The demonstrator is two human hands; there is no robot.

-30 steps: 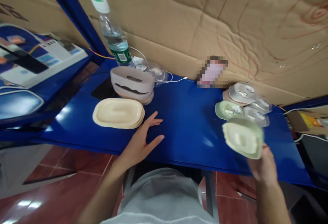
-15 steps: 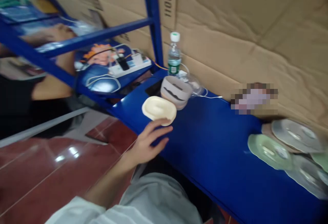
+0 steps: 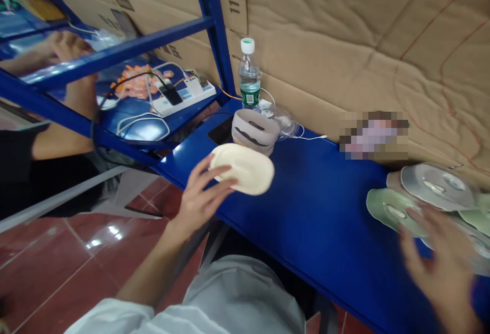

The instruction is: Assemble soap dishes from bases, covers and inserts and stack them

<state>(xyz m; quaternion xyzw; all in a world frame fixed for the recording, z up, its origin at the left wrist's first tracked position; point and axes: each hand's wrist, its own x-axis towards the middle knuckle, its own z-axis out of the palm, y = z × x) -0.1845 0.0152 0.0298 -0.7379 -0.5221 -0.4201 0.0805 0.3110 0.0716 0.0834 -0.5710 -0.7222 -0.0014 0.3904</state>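
Observation:
My left hand (image 3: 204,196) has its fingers over the near left end of a cream oval shallow dish (image 3: 254,173) and grips it; the thumb is hidden. This dish is slightly tilted and overlaps a light grey band-shaped piece with a dark wavy slot (image 3: 252,129) behind it. At the right, my right hand (image 3: 440,252), blurred by motion, has its fingers apart over a pale green wavy-edged piece (image 3: 386,206). Beside that lies a grey wavy-edged piece (image 3: 429,186) with a small white oval part on top. Whether the right hand touches any of them, I cannot tell.
A water bottle (image 3: 249,76) stands by the cardboard wall (image 3: 325,33). A white cable (image 3: 314,137) runs along the blue table (image 3: 306,206). Behind the blue frame (image 3: 126,51) are a power strip (image 3: 184,97), orange pieces (image 3: 132,81) and another person's arms (image 3: 82,89).
My left hand has moved its fingers onto the cream dish, which has shifted toward me and to the right. My right hand has come into view over the pieces at the right.

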